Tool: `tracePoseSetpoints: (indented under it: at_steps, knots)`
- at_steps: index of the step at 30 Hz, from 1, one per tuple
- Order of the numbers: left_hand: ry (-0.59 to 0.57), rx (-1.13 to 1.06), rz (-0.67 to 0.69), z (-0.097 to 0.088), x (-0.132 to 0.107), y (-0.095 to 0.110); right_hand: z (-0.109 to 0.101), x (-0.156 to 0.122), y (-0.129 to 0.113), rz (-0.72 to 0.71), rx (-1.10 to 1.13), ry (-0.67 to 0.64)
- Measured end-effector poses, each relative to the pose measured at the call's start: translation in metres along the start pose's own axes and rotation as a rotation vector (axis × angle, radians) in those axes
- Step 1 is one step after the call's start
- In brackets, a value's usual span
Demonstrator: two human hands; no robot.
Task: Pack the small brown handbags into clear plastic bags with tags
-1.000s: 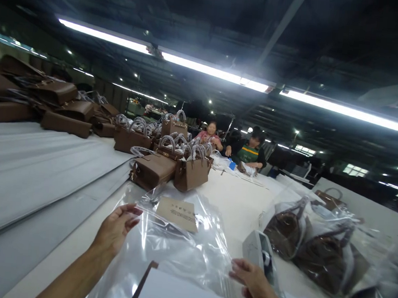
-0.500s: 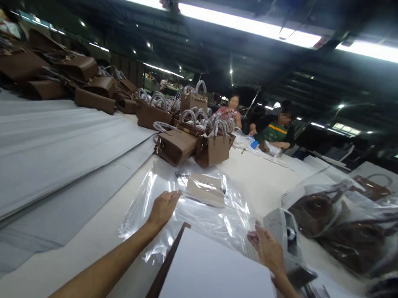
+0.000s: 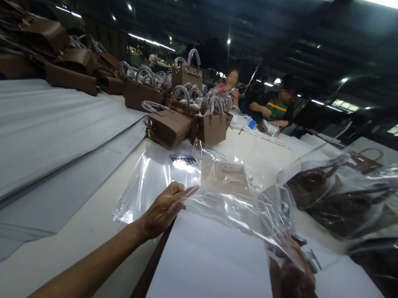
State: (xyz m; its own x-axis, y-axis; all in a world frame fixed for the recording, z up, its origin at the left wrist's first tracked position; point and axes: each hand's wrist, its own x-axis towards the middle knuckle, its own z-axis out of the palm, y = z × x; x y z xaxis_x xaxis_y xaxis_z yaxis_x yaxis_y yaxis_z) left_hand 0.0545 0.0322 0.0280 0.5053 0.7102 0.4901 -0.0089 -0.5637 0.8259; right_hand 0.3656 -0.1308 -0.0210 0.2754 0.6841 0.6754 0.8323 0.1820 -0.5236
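My left hand (image 3: 167, 208) is closed at the left side of a clear plastic bag (image 3: 225, 210), with the film's edge pinched at its fingertips. My right hand (image 3: 295, 274), blurred and partly behind film, is curled round the bag's right side. A flat tan piece (image 3: 229, 176) shows through the bag. Below the film's near edge stands a brown item topped by a white sheet (image 3: 211, 263), the film overlapping its far end. More clear plastic bags (image 3: 163, 169) lie flat on the table beneath.
Brown handbags with wrapped handles (image 3: 171, 124) stand beyond the bags, with more piled at the far left. White sheets (image 3: 49, 143) are stacked at left. Bagged brown handbags (image 3: 345, 200) lie at right. Two people (image 3: 277, 107) work at the far end of the table.
The upper plastic bag has been lifted and drawn toward me and right, over the white sheet's far end. My right hand has come nearer, behind film. The view has tilted down.
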Motion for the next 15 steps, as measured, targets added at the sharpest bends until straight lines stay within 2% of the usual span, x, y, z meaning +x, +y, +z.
tracePoseSetpoints:
  at_steps: [4,8,10,11,13,15]
  knots:
    - [0.119,-0.047,-0.055,0.003,-0.023,-0.008,0.002,-0.014,-0.014,-0.142,0.093,0.036]
    - [0.213,-0.008,-0.012,0.006,-0.047,-0.007,0.009,-0.034,-0.018,-0.084,0.124,0.074]
    - [0.277,0.016,-0.047,0.011,-0.057,-0.008,0.013,-0.046,-0.02,0.044,0.104,0.101]
    - [0.324,0.037,-0.114,0.014,-0.061,-0.009,0.015,-0.05,-0.022,0.152,0.072,0.101]
    - [0.387,0.087,-0.32,0.019,-0.065,-0.013,0.019,-0.056,-0.025,0.389,-0.003,0.053]
    - [0.366,0.158,-0.534,0.022,-0.065,-0.016,0.02,-0.056,-0.027,0.533,-0.067,-0.015]
